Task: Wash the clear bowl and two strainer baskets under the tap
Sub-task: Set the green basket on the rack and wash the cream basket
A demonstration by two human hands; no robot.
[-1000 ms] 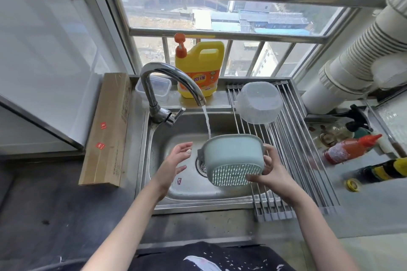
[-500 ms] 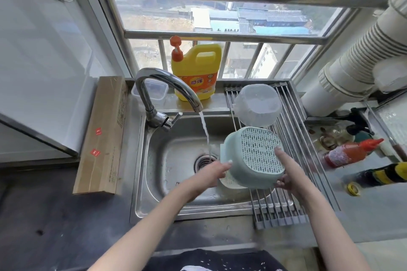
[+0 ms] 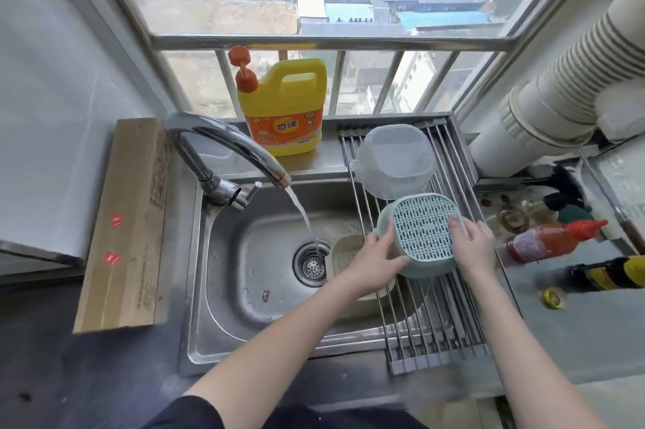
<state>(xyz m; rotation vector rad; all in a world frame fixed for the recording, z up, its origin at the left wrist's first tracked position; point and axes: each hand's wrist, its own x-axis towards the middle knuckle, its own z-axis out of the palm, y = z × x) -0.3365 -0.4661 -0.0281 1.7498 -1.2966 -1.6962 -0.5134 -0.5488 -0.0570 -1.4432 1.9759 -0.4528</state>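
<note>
A pale green strainer basket (image 3: 420, 236) lies upside down on the metal roll-up rack (image 3: 432, 327) over the sink's right side. My left hand (image 3: 378, 257) grips its left wall and my right hand (image 3: 471, 245) holds its right edge. Just behind it on the rack rests the clear bowl (image 3: 392, 160), also upside down. A cream strainer basket (image 3: 343, 256) sits in the sink (image 3: 251, 275) beside the drain, partly hidden by my left hand. Water runs from the tap (image 3: 227, 146) into the drain.
A yellow detergent jug (image 3: 284, 107) stands on the ledge behind the sink. A long cardboard box (image 3: 122, 222) lies left of the sink. At the right are a red sauce bottle (image 3: 555, 240), a dark bottle (image 3: 607, 273) and a white duct (image 3: 572, 90).
The green strainer basket went from under the running water, was turned bottom up, and came to the right onto the rack. My left hand took hold of its left side.
</note>
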